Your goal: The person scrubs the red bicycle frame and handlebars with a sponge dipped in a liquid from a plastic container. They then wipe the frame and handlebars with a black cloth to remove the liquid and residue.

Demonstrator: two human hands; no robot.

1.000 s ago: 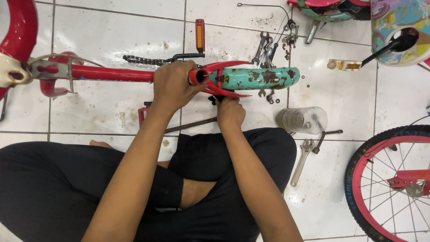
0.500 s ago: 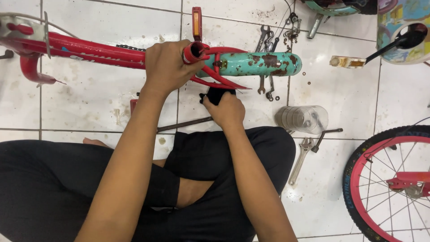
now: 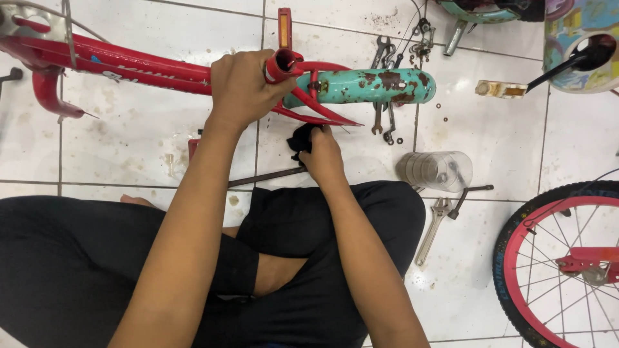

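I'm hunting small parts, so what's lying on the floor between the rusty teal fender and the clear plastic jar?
In the head view, wrenches and scattered washers lie between the teal fender and the clear jar.

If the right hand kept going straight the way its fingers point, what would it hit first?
The right hand points up-left, already on a black rag. Past that, it would likely meet the red frame stays, though their height above the floor is unclear.
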